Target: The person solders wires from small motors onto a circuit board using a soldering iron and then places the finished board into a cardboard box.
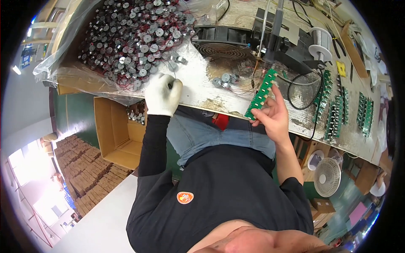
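Note:
My right hand (pixel 274 114), bare, grips the lower end of a long green circuit board strip (pixel 262 93) between thumb and fingers. The strip stands tilted over the front edge of the bench, with small pale parts along it. My left hand (pixel 164 93) wears a white glove and is closed, the fingers curled in a pinch. What lies between those fingertips is hidden. Just beyond them sit a few small round metal motors (pixel 174 64) beside a big heap of motors (pixel 143 40) with thin red wires. A few more motors (pixel 225 79) lie between my hands.
The heap sits in a plastic-lined carton (pixel 67 78). A dark fan unit (pixel 221 44), a soldering stand with a feed tube (pixel 274 36) and a solder wire spool (pixel 320 42) stand ahead. More green boards (pixel 333 116) lie right. An open carton (pixel 118 137) stands below the bench.

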A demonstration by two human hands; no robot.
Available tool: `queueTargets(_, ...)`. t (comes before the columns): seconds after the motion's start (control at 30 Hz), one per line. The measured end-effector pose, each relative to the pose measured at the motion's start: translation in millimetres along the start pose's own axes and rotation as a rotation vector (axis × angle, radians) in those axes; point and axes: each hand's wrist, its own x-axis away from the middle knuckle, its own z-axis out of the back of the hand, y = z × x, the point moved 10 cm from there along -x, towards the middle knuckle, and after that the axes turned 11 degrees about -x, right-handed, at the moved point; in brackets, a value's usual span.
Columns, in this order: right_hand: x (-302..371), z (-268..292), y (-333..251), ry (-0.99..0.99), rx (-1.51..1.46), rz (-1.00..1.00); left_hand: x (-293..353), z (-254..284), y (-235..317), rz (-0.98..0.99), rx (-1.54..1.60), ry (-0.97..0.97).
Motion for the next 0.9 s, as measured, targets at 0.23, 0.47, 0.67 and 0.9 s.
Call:
queueTargets(0.23, -1, -3, -1, -0.011, -0.002, -0.009, 21, -30, 31, -0.044, 0.543, -0.143)
queueTargets(0.47, -2, -2, 1, -0.026, -0.009, 0.000, 48, -68, 55, 0.154, 1.107, -0.373)
queueTargets(0.67, 0, -1, 0, -0.015, 0.006, 0.006, 49, -65, 61, 0.350, 1.180, -0.290)
queueTargets(0.9, 0, -2, -1, -0.025, 0.011, 0.033, 59, -82, 84, 0.268, 1.021, -0.465)
